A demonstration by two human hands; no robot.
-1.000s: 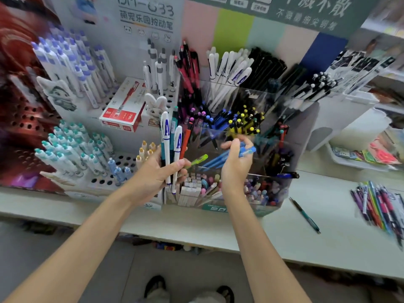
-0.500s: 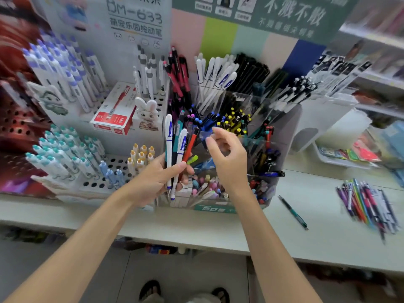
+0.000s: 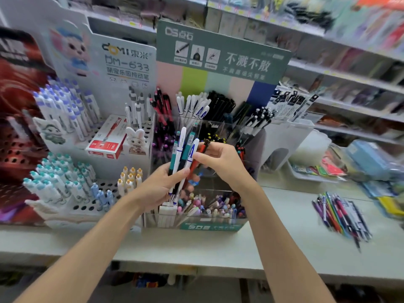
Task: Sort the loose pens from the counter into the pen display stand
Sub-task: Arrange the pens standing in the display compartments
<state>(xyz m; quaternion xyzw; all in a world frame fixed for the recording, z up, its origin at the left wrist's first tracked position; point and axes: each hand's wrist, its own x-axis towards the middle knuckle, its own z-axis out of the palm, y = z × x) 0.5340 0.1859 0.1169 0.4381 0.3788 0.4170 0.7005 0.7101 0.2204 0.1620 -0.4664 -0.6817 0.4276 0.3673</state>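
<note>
My left hand [image 3: 161, 184] grips a bunch of pens [image 3: 182, 149], white, teal and dark ones, held upright in front of the clear tiered pen display stand [image 3: 220, 224]. At the right edge of that bunch is a red pen [image 3: 200, 153]; my right hand [image 3: 220, 162] pinches its top end between thumb and fingers. A pile of loose pens [image 3: 341, 213] in several colours lies on the white counter [image 3: 262, 248] at the right. The stand's compartments hold black, white, red and yellow-tipped pens.
A white perforated display [image 3: 72, 171] full of blue-capped and teal-capped pens stands at the left, with a red box [image 3: 107, 143] and a rabbit figure [image 3: 136, 138] on it. A white tray [image 3: 312, 173] and blurred shelves lie at the right and behind.
My right hand let go of the blue pens at the stand, moved left and took hold of the red pen in the left hand's bunch. The camera tilted upward.
</note>
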